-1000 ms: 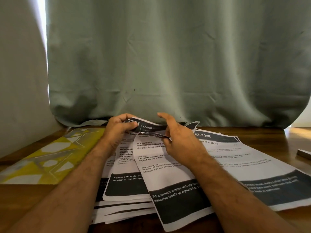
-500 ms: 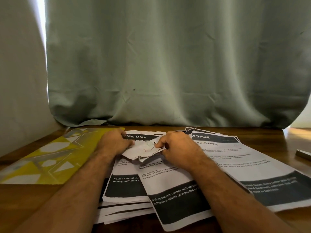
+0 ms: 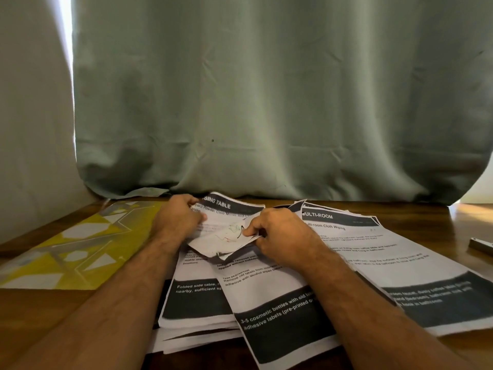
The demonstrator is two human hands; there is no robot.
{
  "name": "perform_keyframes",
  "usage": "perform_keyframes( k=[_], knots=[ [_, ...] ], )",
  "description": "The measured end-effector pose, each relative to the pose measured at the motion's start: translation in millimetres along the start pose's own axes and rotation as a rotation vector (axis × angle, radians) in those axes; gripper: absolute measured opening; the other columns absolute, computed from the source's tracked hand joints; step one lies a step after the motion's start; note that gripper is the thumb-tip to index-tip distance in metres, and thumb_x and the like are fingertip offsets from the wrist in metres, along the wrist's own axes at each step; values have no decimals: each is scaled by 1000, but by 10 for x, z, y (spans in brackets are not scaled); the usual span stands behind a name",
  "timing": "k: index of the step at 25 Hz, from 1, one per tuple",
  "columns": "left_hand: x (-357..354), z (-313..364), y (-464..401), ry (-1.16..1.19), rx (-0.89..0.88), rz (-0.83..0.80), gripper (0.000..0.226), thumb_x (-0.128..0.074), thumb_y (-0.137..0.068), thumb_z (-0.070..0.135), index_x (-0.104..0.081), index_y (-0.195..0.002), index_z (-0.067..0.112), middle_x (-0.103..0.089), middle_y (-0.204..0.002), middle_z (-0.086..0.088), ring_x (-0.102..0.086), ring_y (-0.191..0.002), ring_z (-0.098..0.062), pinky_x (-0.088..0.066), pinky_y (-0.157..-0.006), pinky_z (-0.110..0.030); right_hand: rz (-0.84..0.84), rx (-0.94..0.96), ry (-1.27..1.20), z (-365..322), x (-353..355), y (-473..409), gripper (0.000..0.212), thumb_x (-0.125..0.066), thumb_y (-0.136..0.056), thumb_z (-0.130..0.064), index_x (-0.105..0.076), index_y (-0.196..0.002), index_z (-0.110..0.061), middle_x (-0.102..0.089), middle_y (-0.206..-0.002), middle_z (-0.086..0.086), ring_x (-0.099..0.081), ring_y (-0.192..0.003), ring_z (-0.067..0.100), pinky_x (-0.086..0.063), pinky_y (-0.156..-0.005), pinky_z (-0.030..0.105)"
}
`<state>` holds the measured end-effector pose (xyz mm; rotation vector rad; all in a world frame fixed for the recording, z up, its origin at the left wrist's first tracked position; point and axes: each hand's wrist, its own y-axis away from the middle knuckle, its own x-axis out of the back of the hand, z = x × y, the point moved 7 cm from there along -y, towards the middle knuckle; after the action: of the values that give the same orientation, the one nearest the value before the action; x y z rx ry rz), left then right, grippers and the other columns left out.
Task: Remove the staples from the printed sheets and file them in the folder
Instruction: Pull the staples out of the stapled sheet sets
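Several printed sheets [image 3: 269,297] with dark header and footer bands lie spread over the wooden table. My left hand [image 3: 177,220] grips the upper left corner of one sheet. My right hand [image 3: 277,233] pinches the folded-over, crumpled top corner [image 3: 224,243] of the sheet in front of me. The two hands sit close together on that corner. I cannot make out a staple. A yellow and white patterned folder [image 3: 77,249] lies flat to the left of the sheets.
A grey-green curtain [image 3: 266,102] hangs behind the table and reaches its back edge. More sheets headed MULTI-ROOM [image 3: 386,257] fan out to the right. A small metal tool [image 3: 480,245] lies at the far right of the table [image 3: 40,311].
Both hands dropped from a raised hold at the sheet tops down onto the pile. The top corner of the front sheet got folded over and crumpled between them.
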<state>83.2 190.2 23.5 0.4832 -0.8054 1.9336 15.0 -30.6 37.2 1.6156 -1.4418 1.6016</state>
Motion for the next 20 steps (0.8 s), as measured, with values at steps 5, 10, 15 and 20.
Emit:
perform_keyframes(
  k=[5, 10, 15, 20],
  knots=[
    [213, 70, 39, 390, -25, 186, 18, -70, -93, 18, -69, -111, 18, -72, -94, 3, -64, -73, -6, -43, -58, -20, 36, 31, -29, -10, 3, 9, 30, -69, -87, -15, -72, -111, -33, -63, -117, -14, -58, -103, 6, -52, -95, 30],
    [225, 132, 73, 432, -89, 196, 25, -68, -94, 17, -68, -119, 20, -71, -100, 5, -62, -76, 1, -42, -58, -15, 63, 40, -23, 2, 6, 2, 31, -68, -85, -15, -73, -109, -34, -62, -110, -16, -57, -97, 5, -53, -92, 30],
    [229, 167, 104, 447, -155, 202, 29, -72, -92, 23, -67, -120, 25, -68, -103, 9, -64, -84, -1, -43, -61, -12, 99, 51, -42, -7, 26, -3, 26, -65, -87, -17, -73, -106, -33, -62, -113, -14, -58, -100, 6, -52, -95, 31],
    [275, 103, 105, 609, -53, 219, 45, -82, -82, 15, -61, -120, 21, -64, -95, 13, -65, -80, -6, -48, -62, -19, 155, 71, -55, -36, 97, -9, 23, -60, -95, -22, -70, -112, -33, -57, -112, -11, -56, -104, 8, -51, -98, 32]
  ],
)
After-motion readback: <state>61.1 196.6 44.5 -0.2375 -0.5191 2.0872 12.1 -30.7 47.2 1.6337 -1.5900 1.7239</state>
